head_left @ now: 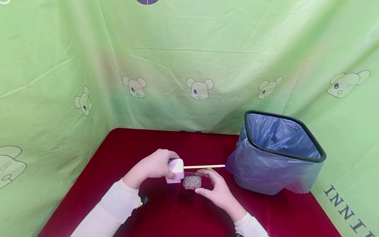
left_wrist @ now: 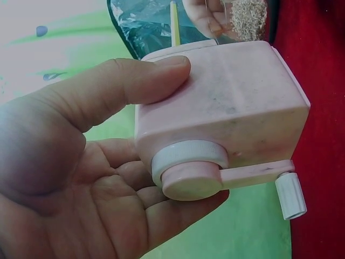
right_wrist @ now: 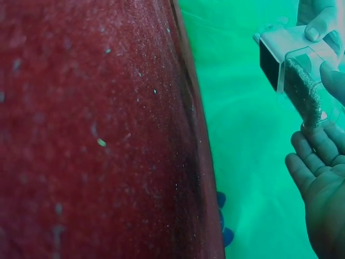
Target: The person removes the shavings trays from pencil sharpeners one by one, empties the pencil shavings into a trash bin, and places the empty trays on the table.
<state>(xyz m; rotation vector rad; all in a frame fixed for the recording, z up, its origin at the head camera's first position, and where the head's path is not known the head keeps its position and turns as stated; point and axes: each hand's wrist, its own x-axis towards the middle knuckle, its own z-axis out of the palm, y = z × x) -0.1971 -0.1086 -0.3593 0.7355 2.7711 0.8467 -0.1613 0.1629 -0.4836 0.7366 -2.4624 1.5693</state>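
Left grip point(head_left: 155, 165): clasping sharpener point(head_left: 177, 168), with pencil point(head_left: 204, 166) toward 3 o'clock | Right grip point(head_left: 218, 190): pinching tray point(head_left: 190, 174) at sharpener's 4 o'clock, seemingly upright to contain shavings point(head_left: 192, 181) | Bin point(head_left: 284, 153): at 2 o'clock

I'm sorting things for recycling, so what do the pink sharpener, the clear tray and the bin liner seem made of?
Pink sharpener: probably hard plastic, smooth satin faces with rounded edges. Clear tray: likely rigid plastic; shavings show through its wall, though glass isn't excluded. Bin liner: apparently thin plastic film, shiny, see-through, crinkled.
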